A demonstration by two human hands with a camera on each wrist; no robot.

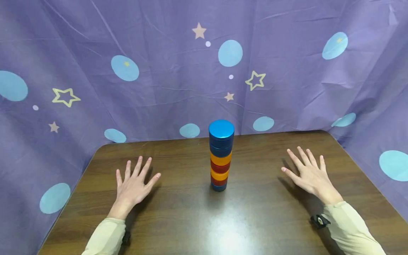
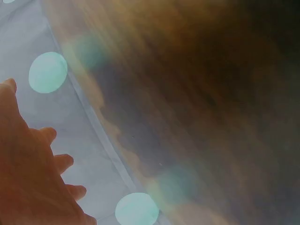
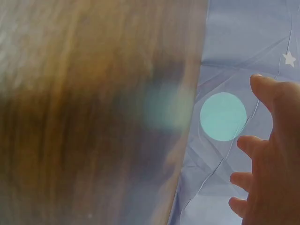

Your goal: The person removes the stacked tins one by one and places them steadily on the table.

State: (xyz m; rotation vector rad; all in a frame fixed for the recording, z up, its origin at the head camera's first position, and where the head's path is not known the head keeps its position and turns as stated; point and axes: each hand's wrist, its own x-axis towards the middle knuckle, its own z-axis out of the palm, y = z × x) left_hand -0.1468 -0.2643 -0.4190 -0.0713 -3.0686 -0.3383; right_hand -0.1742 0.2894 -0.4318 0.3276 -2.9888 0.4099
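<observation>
A tall stack of round tins [image 1: 220, 156] stands upright in the middle of the brown wooden table [image 1: 178, 219]. Its colours from the top are blue, orange, red, orange, red and blue. My left hand [image 1: 134, 182] lies flat on the table to the left of the stack, fingers spread and straight, holding nothing. To the right of the stack my right hand [image 1: 307, 173] lies the same way, palm down with fingers splayed. Both hands are well apart from the tins. The left wrist view shows part of the left hand [image 2: 28, 173], and the right wrist view part of the right hand [image 3: 267, 164], over blurred tabletop.
A purple cloth [image 1: 178, 71] printed with stars and pale blue circles hangs behind the table and wraps round both sides. The table's far edge [image 1: 178, 141] runs just behind the stack. Cream sleeves [image 1: 105, 237] cover both forearms.
</observation>
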